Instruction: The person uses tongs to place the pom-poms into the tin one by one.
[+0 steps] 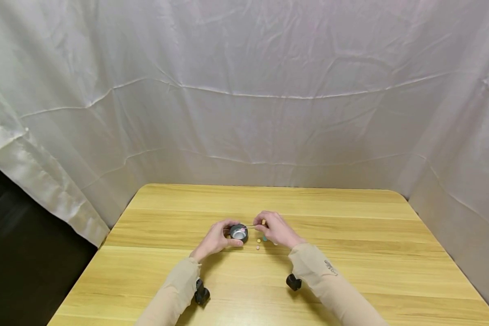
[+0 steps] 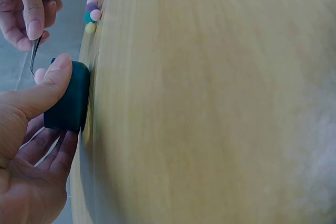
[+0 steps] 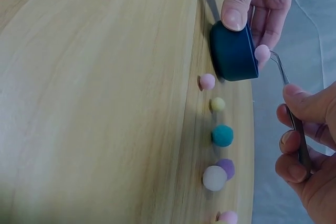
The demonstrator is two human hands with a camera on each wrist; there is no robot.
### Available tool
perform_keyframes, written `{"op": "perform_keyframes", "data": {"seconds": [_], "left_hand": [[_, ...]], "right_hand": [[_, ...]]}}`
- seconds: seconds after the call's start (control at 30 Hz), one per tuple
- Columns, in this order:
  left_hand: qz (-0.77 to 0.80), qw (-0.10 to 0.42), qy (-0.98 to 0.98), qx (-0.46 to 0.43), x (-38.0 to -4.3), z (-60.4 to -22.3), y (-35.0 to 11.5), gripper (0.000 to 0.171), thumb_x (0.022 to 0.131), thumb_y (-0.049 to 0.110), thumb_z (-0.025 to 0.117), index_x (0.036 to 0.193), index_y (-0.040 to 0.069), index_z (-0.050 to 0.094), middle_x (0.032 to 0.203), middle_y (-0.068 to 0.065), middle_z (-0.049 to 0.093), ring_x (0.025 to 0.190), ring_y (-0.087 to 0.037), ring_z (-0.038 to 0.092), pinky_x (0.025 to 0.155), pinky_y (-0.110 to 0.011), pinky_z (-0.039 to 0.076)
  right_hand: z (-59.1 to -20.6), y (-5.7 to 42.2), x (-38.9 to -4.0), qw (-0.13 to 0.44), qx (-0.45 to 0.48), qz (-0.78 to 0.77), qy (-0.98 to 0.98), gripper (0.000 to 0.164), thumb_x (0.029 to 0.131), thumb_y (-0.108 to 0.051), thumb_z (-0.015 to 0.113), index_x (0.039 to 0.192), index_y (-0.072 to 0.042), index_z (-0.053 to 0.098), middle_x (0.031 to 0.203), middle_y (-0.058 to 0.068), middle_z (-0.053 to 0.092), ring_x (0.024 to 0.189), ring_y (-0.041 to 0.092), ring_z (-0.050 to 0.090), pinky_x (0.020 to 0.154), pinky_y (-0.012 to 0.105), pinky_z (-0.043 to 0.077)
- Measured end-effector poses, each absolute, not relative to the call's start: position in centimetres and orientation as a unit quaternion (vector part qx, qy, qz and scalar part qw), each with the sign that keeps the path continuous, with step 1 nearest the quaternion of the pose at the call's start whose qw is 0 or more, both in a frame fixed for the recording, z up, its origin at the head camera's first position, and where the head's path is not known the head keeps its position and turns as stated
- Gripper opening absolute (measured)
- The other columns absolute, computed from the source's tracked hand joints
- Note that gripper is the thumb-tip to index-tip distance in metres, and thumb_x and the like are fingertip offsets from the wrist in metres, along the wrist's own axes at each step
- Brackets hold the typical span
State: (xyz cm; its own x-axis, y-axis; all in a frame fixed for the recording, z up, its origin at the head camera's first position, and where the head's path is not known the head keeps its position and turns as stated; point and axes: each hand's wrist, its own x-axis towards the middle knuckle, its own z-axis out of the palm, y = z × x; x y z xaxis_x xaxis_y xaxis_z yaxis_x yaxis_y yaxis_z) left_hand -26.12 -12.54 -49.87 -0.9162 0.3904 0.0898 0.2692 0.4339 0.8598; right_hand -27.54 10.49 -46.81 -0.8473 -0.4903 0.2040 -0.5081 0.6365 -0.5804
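My left hand (image 1: 215,237) grips a small dark round bowl (image 3: 233,53) with a silvery inside, thumb on the near wall and fingers around the far side. The bowl stands on the table. To its right, my right hand (image 1: 279,231) pinches bent-tip metal tweezers (image 3: 300,145). At their tips a pale pink pompom (image 3: 262,53) is held at the bowl's rim. Loose on the table beside the bowl lie another pink pompom (image 3: 207,81), a yellow one (image 3: 217,104), a teal one (image 3: 222,135), a white one (image 3: 214,178) and a purple one (image 3: 227,167).
The wooden table (image 1: 350,267) has rounded far corners. Pale curtains (image 1: 269,113) hang behind and at both sides. A dark surface (image 1: 20,253) lies beyond the table's left edge. Each sleeved wrist carries a small black camera (image 1: 294,282).
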Motion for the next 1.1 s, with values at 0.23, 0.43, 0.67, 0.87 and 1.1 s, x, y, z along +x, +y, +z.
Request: {"op": "perform_keyframes", "data": {"seconds": [0.23,0.43,0.67,0.87,1.1], "left_hand": [[0.493,0.061,0.845,0.196,-26.22,-49.94,-12.61,0.06,0.08,0.01,0.085,0.132,-0.005,0.059,0.127,-0.024,0.065,0.114,-0.038,0.066,0.099,-0.049,0.056],[0.492,0.062,0.847,0.194,-26.22,-49.87,-12.63,0.059,0.08,0.011,0.085,0.131,-0.004,0.06,0.127,-0.023,0.066,0.114,-0.037,0.066,0.098,-0.048,0.056],[0.491,0.061,0.847,0.193,-26.16,-49.94,-12.55,0.06,0.079,0.01,0.086,0.131,-0.005,0.059,0.126,-0.024,0.066,0.113,-0.037,0.066,0.098,-0.048,0.056],[0.492,0.06,0.847,0.193,-26.17,-49.96,-12.53,0.059,0.079,0.01,0.086,0.13,-0.004,0.06,0.126,-0.023,0.066,0.113,-0.037,0.066,0.098,-0.048,0.056],[0.494,0.062,0.846,0.193,-26.15,-49.95,-12.52,0.059,0.079,0.01,0.085,0.131,-0.004,0.06,0.126,-0.023,0.066,0.114,-0.037,0.066,0.098,-0.049,0.056]], "right_hand": [[-46.79,10.77,-27.48,0.02,0.276,0.331,-0.902,0.009,0.095,-0.007,0.068,0.101,-0.003,0.073,0.095,0.004,0.071,0.077,0.008,0.059,0.067,0.018,0.049],[-46.55,10.71,-27.37,0.017,0.275,0.331,-0.903,0.009,0.096,-0.007,0.068,0.101,-0.003,0.073,0.095,0.005,0.07,0.077,0.009,0.059,0.066,0.018,0.049],[-46.64,10.46,-27.23,0.019,0.287,0.322,-0.902,0.008,0.096,-0.008,0.068,0.1,-0.005,0.073,0.095,0.003,0.07,0.076,0.007,0.056,0.066,0.018,0.048],[-46.99,10.31,-27.38,0.024,0.284,0.318,-0.904,0.006,0.095,-0.007,0.068,0.099,-0.006,0.073,0.094,0.003,0.07,0.077,0.009,0.057,0.066,0.019,0.048],[-47.52,10.24,-27.5,0.035,0.287,0.298,-0.91,0.005,0.094,-0.005,0.069,0.098,-0.006,0.073,0.095,0.004,0.071,0.084,0.012,0.063,0.072,0.024,0.054]]}}
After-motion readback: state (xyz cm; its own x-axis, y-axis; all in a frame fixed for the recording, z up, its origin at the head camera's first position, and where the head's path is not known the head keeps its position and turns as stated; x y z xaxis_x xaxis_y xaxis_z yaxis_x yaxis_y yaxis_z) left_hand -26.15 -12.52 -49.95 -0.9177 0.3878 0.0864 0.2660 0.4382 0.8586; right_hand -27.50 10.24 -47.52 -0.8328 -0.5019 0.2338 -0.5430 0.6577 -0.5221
